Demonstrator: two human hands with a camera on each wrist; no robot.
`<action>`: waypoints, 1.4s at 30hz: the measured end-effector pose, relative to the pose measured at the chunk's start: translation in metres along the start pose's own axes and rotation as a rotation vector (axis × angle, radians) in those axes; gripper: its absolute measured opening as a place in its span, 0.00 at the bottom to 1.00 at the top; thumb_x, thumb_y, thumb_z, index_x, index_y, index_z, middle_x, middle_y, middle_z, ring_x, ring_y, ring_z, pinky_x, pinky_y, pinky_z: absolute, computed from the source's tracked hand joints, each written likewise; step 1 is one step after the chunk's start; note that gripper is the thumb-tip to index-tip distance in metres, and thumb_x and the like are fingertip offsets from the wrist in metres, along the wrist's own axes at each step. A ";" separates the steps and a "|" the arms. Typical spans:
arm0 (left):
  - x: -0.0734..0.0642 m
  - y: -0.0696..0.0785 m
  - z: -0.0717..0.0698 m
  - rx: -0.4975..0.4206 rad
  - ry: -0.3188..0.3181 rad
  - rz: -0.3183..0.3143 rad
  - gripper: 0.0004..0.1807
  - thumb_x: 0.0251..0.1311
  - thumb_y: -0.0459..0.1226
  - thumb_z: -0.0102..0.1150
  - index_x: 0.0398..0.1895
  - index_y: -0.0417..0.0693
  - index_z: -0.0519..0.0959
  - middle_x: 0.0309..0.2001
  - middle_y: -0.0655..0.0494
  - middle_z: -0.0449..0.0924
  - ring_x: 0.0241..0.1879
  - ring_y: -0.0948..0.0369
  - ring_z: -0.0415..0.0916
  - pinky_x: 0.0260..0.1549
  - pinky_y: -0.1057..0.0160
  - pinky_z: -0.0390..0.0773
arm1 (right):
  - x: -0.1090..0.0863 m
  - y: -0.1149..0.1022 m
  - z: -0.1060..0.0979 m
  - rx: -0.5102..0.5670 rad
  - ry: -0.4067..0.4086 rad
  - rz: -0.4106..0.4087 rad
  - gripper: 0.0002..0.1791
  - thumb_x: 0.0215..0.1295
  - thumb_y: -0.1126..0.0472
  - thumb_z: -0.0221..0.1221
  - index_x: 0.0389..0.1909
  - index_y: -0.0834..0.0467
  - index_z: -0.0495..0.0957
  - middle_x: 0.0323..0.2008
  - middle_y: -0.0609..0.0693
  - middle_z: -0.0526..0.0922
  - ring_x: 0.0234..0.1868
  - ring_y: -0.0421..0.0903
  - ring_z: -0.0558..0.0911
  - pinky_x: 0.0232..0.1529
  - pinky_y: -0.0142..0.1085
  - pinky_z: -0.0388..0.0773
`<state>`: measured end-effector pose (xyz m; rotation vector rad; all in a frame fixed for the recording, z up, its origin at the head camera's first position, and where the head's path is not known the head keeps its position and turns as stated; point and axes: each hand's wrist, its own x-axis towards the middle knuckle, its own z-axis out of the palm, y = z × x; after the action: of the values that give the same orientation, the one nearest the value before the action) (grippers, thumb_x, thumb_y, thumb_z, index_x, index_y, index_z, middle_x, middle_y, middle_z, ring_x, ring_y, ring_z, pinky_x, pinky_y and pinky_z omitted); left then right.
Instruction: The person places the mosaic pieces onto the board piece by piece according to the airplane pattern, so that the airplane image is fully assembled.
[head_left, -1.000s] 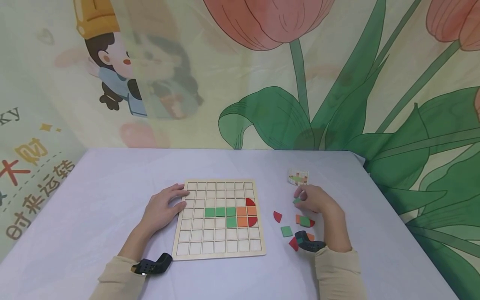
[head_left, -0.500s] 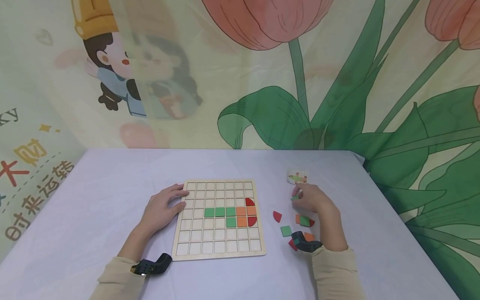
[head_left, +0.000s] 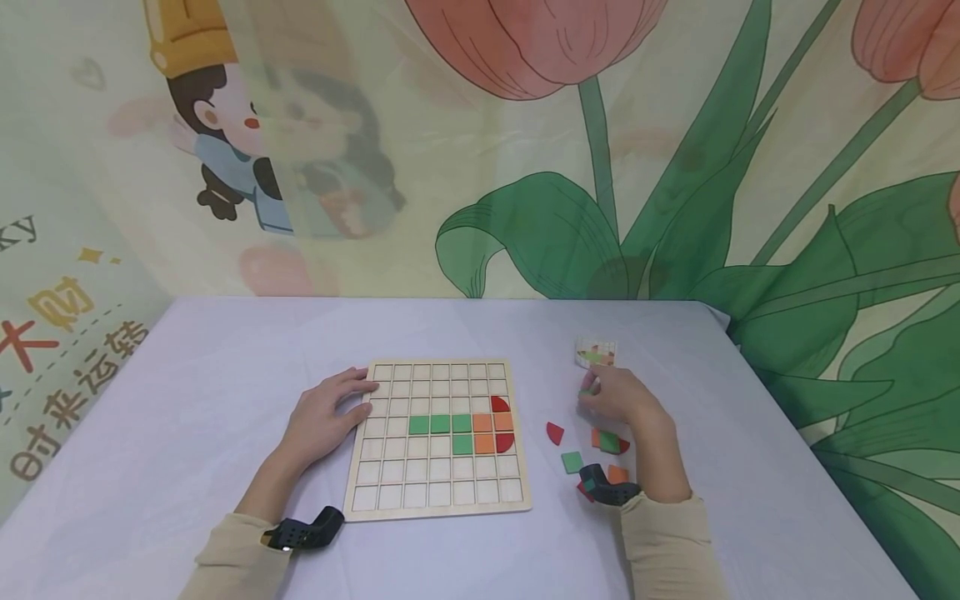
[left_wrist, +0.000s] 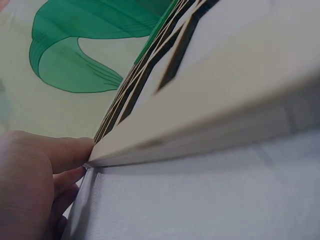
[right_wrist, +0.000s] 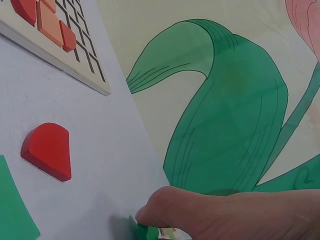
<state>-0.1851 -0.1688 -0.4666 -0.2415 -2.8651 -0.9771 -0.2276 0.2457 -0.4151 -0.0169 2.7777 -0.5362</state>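
Note:
A pale wooden grid board (head_left: 422, 483) lies on the table. Set in it are several green squares (head_left: 440, 424), several orange squares (head_left: 485, 443) and two red quarter-round pieces (head_left: 500, 405). My left hand (head_left: 324, 417) rests against the board's left side; in the left wrist view its fingers (left_wrist: 75, 152) touch the board's edge. Right of the board, my right hand (head_left: 624, 396) pinches a green piece (right_wrist: 145, 231), mostly hidden by thumb and fingers. Just behind that hand is a small printed pattern card (head_left: 596, 352).
Loose pieces lie right of the board: a red quarter-round (head_left: 554, 433), a green square (head_left: 572, 462), a small pile with another green square (head_left: 610, 442) on top, and an orange one (head_left: 618, 474) by the right wrist. A white cloth (head_left: 247, 350) covers the table.
My right hand has shifted slightly to the left and back, closer to the pattern card, with the green piece still in its fingers. The left hand and the board have stayed put.

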 end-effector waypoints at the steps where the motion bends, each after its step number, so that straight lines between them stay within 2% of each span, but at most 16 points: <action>1: 0.000 0.000 0.000 0.002 0.000 0.000 0.19 0.60 0.39 0.57 0.55 0.48 0.78 0.66 0.46 0.68 0.69 0.44 0.59 0.65 0.36 0.52 | 0.000 0.000 0.000 -0.002 0.004 -0.004 0.15 0.60 0.57 0.59 0.45 0.60 0.75 0.42 0.58 0.81 0.40 0.51 0.77 0.41 0.45 0.79; 7: 0.000 0.001 0.000 0.007 -0.002 0.005 0.20 0.60 0.39 0.56 0.56 0.48 0.77 0.66 0.46 0.68 0.69 0.44 0.59 0.64 0.36 0.52 | 0.003 -0.002 0.002 0.007 0.033 -0.024 0.14 0.59 0.59 0.60 0.44 0.60 0.75 0.41 0.58 0.81 0.38 0.50 0.77 0.39 0.43 0.80; 18: 0.001 0.000 -0.001 0.009 -0.009 0.008 0.20 0.61 0.39 0.57 0.56 0.48 0.77 0.67 0.46 0.67 0.69 0.44 0.58 0.65 0.36 0.51 | 0.005 -0.005 0.003 0.023 0.022 -0.028 0.14 0.60 0.59 0.58 0.45 0.60 0.75 0.46 0.60 0.81 0.43 0.52 0.78 0.46 0.48 0.79; 23: 0.002 0.000 -0.001 0.007 -0.011 0.008 0.19 0.60 0.39 0.57 0.56 0.48 0.77 0.67 0.46 0.67 0.69 0.44 0.58 0.65 0.36 0.51 | 0.006 -0.010 0.004 0.029 0.034 -0.054 0.13 0.58 0.60 0.58 0.44 0.60 0.75 0.43 0.59 0.81 0.41 0.52 0.77 0.46 0.47 0.79; 30: 0.001 0.000 -0.002 0.009 0.015 0.044 0.16 0.60 0.40 0.57 0.50 0.50 0.81 0.65 0.45 0.69 0.68 0.43 0.59 0.63 0.35 0.54 | 0.008 -0.022 0.009 0.027 0.049 -0.095 0.11 0.59 0.60 0.59 0.42 0.59 0.76 0.41 0.57 0.82 0.40 0.50 0.78 0.44 0.44 0.80; 36: 0.000 0.000 -0.002 0.009 0.016 0.044 0.15 0.60 0.40 0.56 0.50 0.50 0.81 0.65 0.44 0.69 0.68 0.43 0.59 0.63 0.35 0.54 | 0.011 -0.031 0.015 0.031 0.054 -0.096 0.11 0.60 0.59 0.59 0.43 0.58 0.77 0.41 0.55 0.81 0.39 0.49 0.77 0.44 0.42 0.81; 42: 0.002 -0.001 -0.001 0.021 0.000 0.031 0.16 0.61 0.40 0.56 0.52 0.50 0.80 0.66 0.46 0.68 0.69 0.44 0.58 0.63 0.35 0.54 | 0.012 -0.026 0.018 0.037 0.061 -0.075 0.12 0.60 0.58 0.60 0.44 0.57 0.77 0.44 0.56 0.81 0.43 0.50 0.78 0.47 0.45 0.80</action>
<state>-0.1870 -0.1703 -0.4666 -0.2835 -2.8609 -0.9407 -0.2351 0.2143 -0.4251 -0.0986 2.8353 -0.6165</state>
